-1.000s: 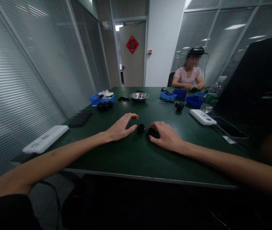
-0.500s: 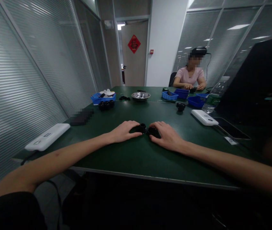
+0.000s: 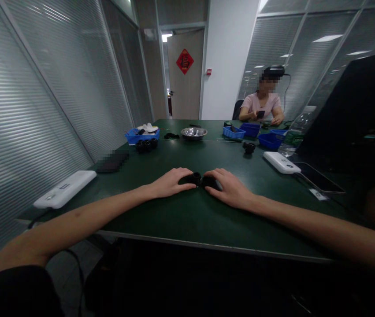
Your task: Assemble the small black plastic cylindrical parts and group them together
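My left hand [image 3: 175,182] rests low over the green table, its thumb and fingers closed round a black part with a round, hollow end [image 3: 196,177]. Facing it, my right hand [image 3: 227,188] grips a smooth, dark, rounded piece [image 3: 211,182]. The two black pieces meet end to end between my hands, or nearly so; whether they touch, I cannot tell. My fingers hide much of both.
Black round parts [image 3: 146,145] stand by a blue basket [image 3: 142,137] at left. A metal bowl [image 3: 194,134] is further back. Another black part [image 3: 249,148], blue trays [image 3: 269,141], a bottle [image 3: 295,136], white power bank [image 3: 281,162] and phone [image 3: 319,177] lie rightward. A co-worker sits opposite.
My right hand has shifted slightly left, bringing its dark piece closer to the one in my left hand. Across the table, the co-worker has raised a dark flat object.
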A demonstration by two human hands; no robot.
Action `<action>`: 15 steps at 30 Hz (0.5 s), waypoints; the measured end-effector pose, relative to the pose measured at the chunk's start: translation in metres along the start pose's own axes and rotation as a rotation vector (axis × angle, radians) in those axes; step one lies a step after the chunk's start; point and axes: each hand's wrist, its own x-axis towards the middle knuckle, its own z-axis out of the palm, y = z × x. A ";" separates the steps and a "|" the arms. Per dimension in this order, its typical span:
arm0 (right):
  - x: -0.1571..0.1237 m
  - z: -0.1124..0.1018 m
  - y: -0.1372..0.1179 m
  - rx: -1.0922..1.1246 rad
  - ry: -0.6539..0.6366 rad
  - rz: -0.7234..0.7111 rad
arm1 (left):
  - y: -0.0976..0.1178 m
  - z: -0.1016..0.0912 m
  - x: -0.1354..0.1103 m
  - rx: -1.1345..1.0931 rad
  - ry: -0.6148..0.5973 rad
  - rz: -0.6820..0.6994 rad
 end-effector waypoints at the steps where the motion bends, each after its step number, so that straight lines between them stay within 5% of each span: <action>1: 0.000 0.000 0.000 0.002 0.001 0.003 | -0.001 0.000 0.000 -0.002 0.004 0.000; 15: -0.001 -0.004 -0.004 0.033 -0.026 -0.024 | -0.002 -0.004 -0.002 -0.013 -0.021 0.009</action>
